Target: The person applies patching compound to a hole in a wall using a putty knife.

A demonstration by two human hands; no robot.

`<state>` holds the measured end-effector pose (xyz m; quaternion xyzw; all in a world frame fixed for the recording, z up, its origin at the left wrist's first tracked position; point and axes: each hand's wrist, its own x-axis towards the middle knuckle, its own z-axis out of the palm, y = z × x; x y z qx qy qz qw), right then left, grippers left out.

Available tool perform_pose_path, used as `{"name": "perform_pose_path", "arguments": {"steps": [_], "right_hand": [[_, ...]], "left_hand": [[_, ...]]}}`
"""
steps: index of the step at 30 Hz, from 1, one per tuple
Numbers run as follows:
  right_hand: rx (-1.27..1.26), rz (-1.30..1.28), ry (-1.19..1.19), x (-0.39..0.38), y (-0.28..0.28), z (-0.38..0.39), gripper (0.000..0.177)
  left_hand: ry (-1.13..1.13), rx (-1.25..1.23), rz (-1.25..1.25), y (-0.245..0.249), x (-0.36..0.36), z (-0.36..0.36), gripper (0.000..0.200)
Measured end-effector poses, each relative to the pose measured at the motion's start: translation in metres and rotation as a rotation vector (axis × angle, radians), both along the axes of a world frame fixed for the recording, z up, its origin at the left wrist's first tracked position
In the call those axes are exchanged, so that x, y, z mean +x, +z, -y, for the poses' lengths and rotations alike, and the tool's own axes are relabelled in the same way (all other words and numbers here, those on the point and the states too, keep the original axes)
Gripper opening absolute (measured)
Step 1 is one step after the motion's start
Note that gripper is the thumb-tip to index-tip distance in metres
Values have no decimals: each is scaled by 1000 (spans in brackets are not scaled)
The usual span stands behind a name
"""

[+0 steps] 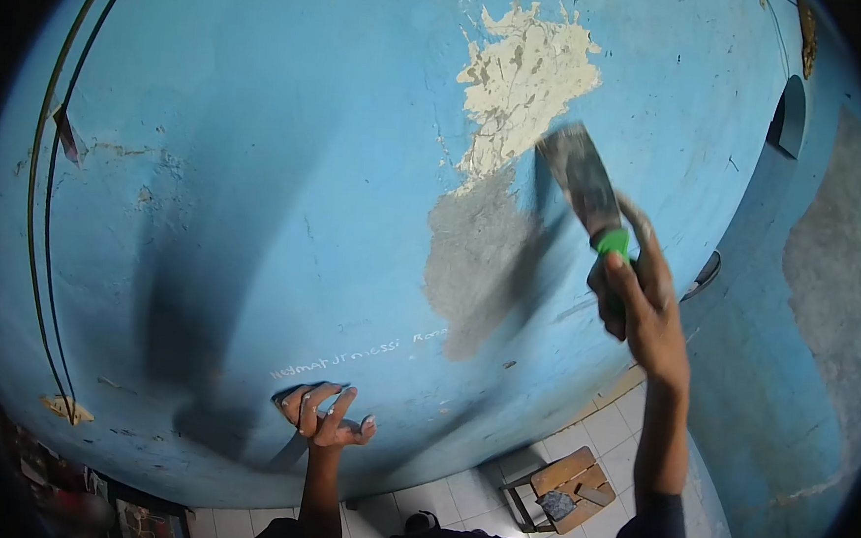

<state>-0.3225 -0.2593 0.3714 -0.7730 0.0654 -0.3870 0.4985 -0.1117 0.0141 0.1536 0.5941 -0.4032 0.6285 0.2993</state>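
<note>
My right hand (650,307) is closed around the green and black handle of a putty knife (584,175). Its wide, smeared blade points up and left, close to the lower right edge of a cream filler patch (526,78) on the blue wall (356,195); whether it touches cannot be made out. Directly below the cream filler is a bare grey patch (475,262). Lower down, my left hand (325,418) leans on the wall with its fingers apart and bent, holding nothing. White smears mark the fingers. Handwritten white letters (357,348) run just above it.
A small wooden stool (571,470) on the white tiled floor (436,501) carries a grey lump (556,504) and a flat block (592,494). Dark cables (46,186) hang down the wall at left. Another wall (788,390) with a grey area stands at right.
</note>
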Motion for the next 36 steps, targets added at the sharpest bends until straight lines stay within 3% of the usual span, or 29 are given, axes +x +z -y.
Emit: {"name": "perform_pose_path", "arguments": {"steps": [2, 4, 7, 11, 14, 15, 18, 19, 20, 22, 27, 32, 36], "right_hand": [[227, -9, 93, -2, -27, -9, 57], [232, -26, 156, 3, -58, -24, 50], [579, -77, 272, 12, -78, -44, 33], [1179, 162, 800, 31, -106, -54, 28], [1398, 226, 1006, 36, -99, -80, 36], [1423, 261, 1134, 36, -101, -82, 38], [1334, 346, 1187, 39, -115, -84, 36], [1352, 317, 964, 35, -98, -95, 21], [1361, 338, 949, 38, -103, -98, 21], [1488, 353, 1002, 46, -113, -103, 24], [1537, 402, 963, 61, -90, -116, 30], [1633, 569, 982, 59, -100, -133, 34], [1586, 692, 969, 61, -57, -129, 37]], "left_hand": [[2, 4, 12, 4, -1, 1, 33], [-5, 27, 35, 8, -3, 2, 37], [-2, 19, 45, 8, -2, 3, 37], [14, 14, 30, 8, -3, 4, 39], [27, 2, 25, 4, -3, 5, 41], [26, -5, 33, 3, -2, 5, 41], [8, 3, 50, 7, -1, 3, 40], [-13, 10, 54, 8, -1, 4, 39], [-31, 25, 55, 7, 0, 4, 39], [-98, -15, 25, 1, 4, 3, 35], [-211, 98, -20, -16, 20, -5, 32], [-460, -47, 159, -12, 26, -4, 34], [-546, 7, 47, -14, 20, -16, 27]]}}
